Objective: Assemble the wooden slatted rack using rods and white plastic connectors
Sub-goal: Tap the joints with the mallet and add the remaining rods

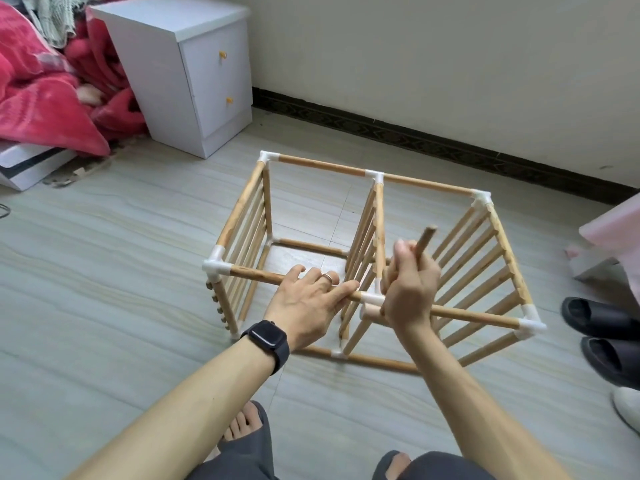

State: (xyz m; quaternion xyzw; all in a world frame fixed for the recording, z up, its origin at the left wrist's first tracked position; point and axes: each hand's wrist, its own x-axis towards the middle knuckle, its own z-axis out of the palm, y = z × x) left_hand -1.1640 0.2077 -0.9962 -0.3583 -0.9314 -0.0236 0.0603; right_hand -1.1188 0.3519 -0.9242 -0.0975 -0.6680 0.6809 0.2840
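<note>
Soft even daylight, faint shadows (edges bowed).

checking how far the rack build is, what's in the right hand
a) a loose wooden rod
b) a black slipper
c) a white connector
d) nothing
a: the right hand is curled round a loose wooden rod whose end sticks up above the rack.

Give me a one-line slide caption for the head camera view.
Left hand resting on the slatted rack, right hand gripping a wooden rod.
</note>
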